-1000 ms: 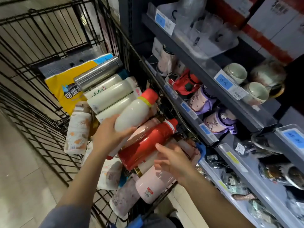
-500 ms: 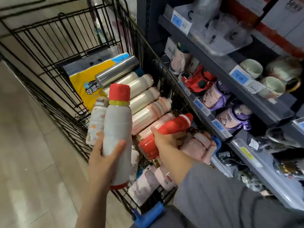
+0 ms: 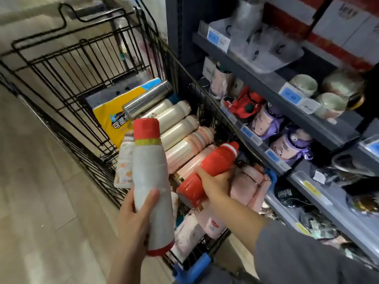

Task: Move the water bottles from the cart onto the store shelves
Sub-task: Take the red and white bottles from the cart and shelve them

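Over the cart (image 3: 86, 64), my left hand (image 3: 133, 220) grips a white bottle (image 3: 150, 181) upright; right of it, my right hand (image 3: 215, 184) clasps a red bottle (image 3: 213, 162).

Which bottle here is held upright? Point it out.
The white bottle with the red cap, gripped by the left hand. The red bottle in the right hand is tilted.

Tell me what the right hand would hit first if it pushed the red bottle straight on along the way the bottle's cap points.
Probably the cart side wire, just past the red bottle in the right hand; beyond that, the purple mugs. Depth is unclear.
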